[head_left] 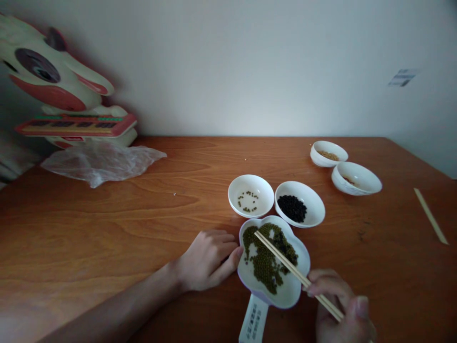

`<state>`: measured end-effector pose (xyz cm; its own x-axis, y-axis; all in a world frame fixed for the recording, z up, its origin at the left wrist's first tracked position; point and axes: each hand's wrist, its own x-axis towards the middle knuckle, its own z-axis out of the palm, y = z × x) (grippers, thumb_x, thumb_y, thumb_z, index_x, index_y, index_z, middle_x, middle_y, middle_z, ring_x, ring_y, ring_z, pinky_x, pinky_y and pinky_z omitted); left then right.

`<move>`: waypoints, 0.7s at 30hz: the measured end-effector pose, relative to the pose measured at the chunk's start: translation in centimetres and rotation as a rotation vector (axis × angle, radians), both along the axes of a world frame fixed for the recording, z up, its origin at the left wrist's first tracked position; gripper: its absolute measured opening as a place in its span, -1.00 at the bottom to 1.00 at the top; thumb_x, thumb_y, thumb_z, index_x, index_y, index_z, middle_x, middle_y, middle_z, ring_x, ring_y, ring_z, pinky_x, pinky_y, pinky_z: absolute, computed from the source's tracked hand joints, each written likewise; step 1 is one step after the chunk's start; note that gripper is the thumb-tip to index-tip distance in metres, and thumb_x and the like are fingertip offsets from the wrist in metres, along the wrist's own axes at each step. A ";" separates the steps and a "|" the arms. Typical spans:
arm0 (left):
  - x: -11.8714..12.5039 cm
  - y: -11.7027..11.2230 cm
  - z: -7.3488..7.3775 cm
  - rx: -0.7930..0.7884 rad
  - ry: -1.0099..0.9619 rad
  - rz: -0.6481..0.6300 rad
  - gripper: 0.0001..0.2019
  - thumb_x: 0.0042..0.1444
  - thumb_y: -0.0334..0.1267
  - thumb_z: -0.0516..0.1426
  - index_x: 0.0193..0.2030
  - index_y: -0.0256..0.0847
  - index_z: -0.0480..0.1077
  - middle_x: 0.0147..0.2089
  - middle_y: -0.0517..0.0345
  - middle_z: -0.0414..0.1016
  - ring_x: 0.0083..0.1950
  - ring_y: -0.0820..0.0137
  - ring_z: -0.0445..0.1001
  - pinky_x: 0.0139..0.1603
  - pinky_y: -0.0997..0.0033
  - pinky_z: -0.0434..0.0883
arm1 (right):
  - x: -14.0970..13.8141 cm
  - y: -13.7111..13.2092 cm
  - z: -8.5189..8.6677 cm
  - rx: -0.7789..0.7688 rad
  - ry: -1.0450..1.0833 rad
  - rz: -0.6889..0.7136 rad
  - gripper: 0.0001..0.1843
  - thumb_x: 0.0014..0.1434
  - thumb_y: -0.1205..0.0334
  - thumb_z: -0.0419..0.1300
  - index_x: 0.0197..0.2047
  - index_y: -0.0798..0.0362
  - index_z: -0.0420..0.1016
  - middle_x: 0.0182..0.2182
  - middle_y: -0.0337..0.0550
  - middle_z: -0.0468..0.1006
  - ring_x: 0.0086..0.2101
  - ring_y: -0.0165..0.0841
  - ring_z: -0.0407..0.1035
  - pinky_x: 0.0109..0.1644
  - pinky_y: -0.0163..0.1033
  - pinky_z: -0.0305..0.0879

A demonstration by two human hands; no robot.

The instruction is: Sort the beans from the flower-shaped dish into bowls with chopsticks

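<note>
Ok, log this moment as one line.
left hand: thumb at dish | right hand: holding chopsticks over dish | dish: green beans

Dish (303,259) is white with lilac edge, beans (266,267) olive green, chopsticks (285,263) pale yellow. Bowls (264,191) are white, seeds (293,208) black. Table (193,174) is orange-brown, wood-grained. Toy (78,125) is cream and pink. Wall (232,66) pale grey.

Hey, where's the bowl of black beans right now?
In the head view, the bowl of black beans sits right of centre on the table, right of the bowl of scattered green beans and just beyond the flower-shaped dish.
</note>
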<state>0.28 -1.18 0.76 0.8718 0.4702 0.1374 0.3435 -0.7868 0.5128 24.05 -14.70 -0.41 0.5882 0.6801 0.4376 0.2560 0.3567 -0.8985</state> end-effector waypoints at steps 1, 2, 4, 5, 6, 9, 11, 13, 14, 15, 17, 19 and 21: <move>0.0 0.0 0.0 0.000 -0.003 0.000 -0.61 0.51 -0.22 -0.17 -0.35 -0.20 0.26 -0.32 0.12 0.46 -0.31 0.38 0.36 -0.20 0.32 0.22 | 0.1 -0.1 0.1 -0.010 0.003 0.037 -0.28 0.41 -0.22 -0.04 -0.56 0.03 0.59 -0.59 -0.10 0.52 -0.51 -0.28 0.43 -0.49 -0.20 0.28; 0.0 0.0 0.0 0.000 -0.007 0.001 -0.61 0.51 -0.22 -0.17 -0.36 -0.20 0.25 -0.33 0.12 0.46 -0.31 0.38 0.35 -0.20 0.32 0.22 | 0.2 -0.1 0.2 -0.019 -0.001 0.074 -0.26 0.41 -0.25 -0.06 -0.55 0.03 0.60 -0.59 -0.10 0.52 -0.51 -0.28 0.43 -0.49 -0.20 0.29; 0.1 0.0 0.2 -0.005 -0.008 0.003 -0.61 0.51 -0.22 -0.17 -0.36 -0.20 0.25 -0.33 0.13 0.45 -0.32 0.38 0.34 -0.21 0.32 0.21 | 0.5 -0.1 0.4 -0.032 -0.015 0.135 -0.22 0.40 -0.32 -0.11 -0.53 0.03 0.60 -0.58 -0.10 0.52 -0.53 -0.28 0.43 -0.51 -0.20 0.31; 0.1 0.0 0.2 -0.009 -0.009 0.003 -0.61 0.51 -0.22 -0.17 -0.37 -0.20 0.24 -0.34 0.13 0.44 -0.32 0.38 0.34 -0.22 0.32 0.20 | 0.7 -0.1 0.4 -0.037 -0.024 0.153 -0.19 0.38 -0.36 -0.14 -0.53 0.03 0.59 -0.58 -0.10 0.51 -0.54 -0.28 0.43 -0.51 -0.20 0.32; 0.1 -0.1 0.3 -0.014 -0.010 0.005 -0.61 0.51 -0.22 -0.17 -0.37 -0.20 0.24 -0.35 0.14 0.44 -0.33 0.39 0.33 -0.22 0.32 0.20 | 0.8 0.1 0.5 -0.043 -0.036 0.159 -0.16 0.37 -0.39 -0.16 -0.54 0.03 0.58 -0.59 -0.10 0.51 -0.55 -0.29 0.43 -0.52 -0.19 0.32; 0.0 -0.1 0.2 -0.024 -0.005 0.012 -0.61 0.51 -0.21 -0.16 -0.38 -0.20 0.24 -0.36 0.14 0.43 -0.35 0.39 0.32 -0.24 0.32 0.18 | 1.4 0.6 0.3 -0.058 -0.095 0.137 -0.08 0.30 -0.51 -0.23 -0.58 0.04 0.55 -0.62 -0.10 0.48 -0.57 -0.29 0.43 -0.51 -0.19 0.31; 0.0 0.0 0.1 -0.029 0.002 0.014 -0.61 0.50 -0.21 -0.16 -0.37 -0.20 0.25 -0.36 0.15 0.42 -0.35 0.40 0.31 -0.25 0.31 0.18 | 1.8 0.8 0.1 -0.057 -0.157 0.141 -0.04 0.25 -0.56 -0.27 -0.59 0.04 0.55 -0.62 -0.09 0.48 -0.57 -0.29 0.43 -0.49 -0.18 0.31; 0.0 0.0 0.0 -0.031 0.006 0.014 -0.62 0.50 -0.21 -0.15 -0.37 -0.19 0.25 -0.36 0.15 0.42 -0.36 0.40 0.29 -0.25 0.31 0.17 | 2.4 0.8 -0.2 -0.052 -0.230 0.198 -0.02 0.24 -0.57 -0.30 -0.55 0.03 0.58 -0.59 -0.09 0.51 -0.54 -0.28 0.45 -0.47 -0.17 0.34; 0.0 0.0 0.0 -0.031 0.006 0.014 -0.62 0.50 -0.22 -0.15 -0.37 -0.19 0.25 -0.36 0.15 0.41 -0.36 0.40 0.29 -0.26 0.30 0.17 | 2.6 0.8 -0.4 -0.048 -0.265 0.236 -0.03 0.25 -0.56 -0.31 -0.51 0.02 0.60 -0.57 -0.10 0.53 -0.52 -0.28 0.47 -0.45 -0.18 0.36; 0.0 0.0 0.1 -0.030 0.004 0.014 -0.62 0.50 -0.22 -0.15 -0.37 -0.19 0.24 -0.36 0.16 0.40 -0.36 0.40 0.28 -0.26 0.30 0.17 | 2.8 0.8 -0.5 -0.042 -0.294 0.264 -0.04 0.27 -0.54 -0.32 -0.47 0.01 0.61 -0.54 -0.11 0.56 -0.50 -0.28 0.49 -0.44 -0.18 0.38; 0.0 0.0 0.1 -0.030 0.002 0.012 -0.62 0.50 -0.22 -0.15 -0.37 -0.19 0.24 -0.37 0.16 0.39 -0.36 0.40 0.28 -0.26 0.30 0.16 | 2.9 0.7 -0.8 -0.024 -0.339 0.271 -0.06 0.30 -0.50 -0.34 -0.41 -0.02 0.63 -0.50 -0.14 0.60 -0.45 -0.29 0.51 -0.40 -0.19 0.41; 0.0 -0.1 0.2 -0.032 0.003 0.012 -0.62 0.50 -0.21 -0.15 -0.37 -0.19 0.23 -0.37 0.16 0.39 -0.36 0.40 0.27 -0.26 0.30 0.16 | 2.6 0.7 -0.9 -0.011 -0.364 0.218 -0.07 0.33 -0.47 -0.38 -0.39 -0.04 0.62 -0.49 -0.16 0.61 -0.42 -0.30 0.51 -0.35 -0.19 0.42; -0.1 -0.1 0.2 -0.038 0.006 0.014 -0.62 0.51 -0.20 -0.15 -0.37 -0.19 0.24 -0.36 0.16 0.40 -0.35 0.39 0.28 -0.26 0.30 0.17 | 2.0 0.7 -0.8 -0.021 -0.371 0.163 -0.06 0.35 -0.44 -0.41 -0.42 -0.04 0.60 -0.49 -0.16 0.60 -0.42 -0.31 0.50 -0.32 -0.18 0.39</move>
<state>0.19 -1.30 0.91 0.8658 0.4872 0.1143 0.3575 -0.7619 0.5402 26.07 -14.01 -1.20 0.2764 0.7623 0.5852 0.5063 0.4021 -0.7629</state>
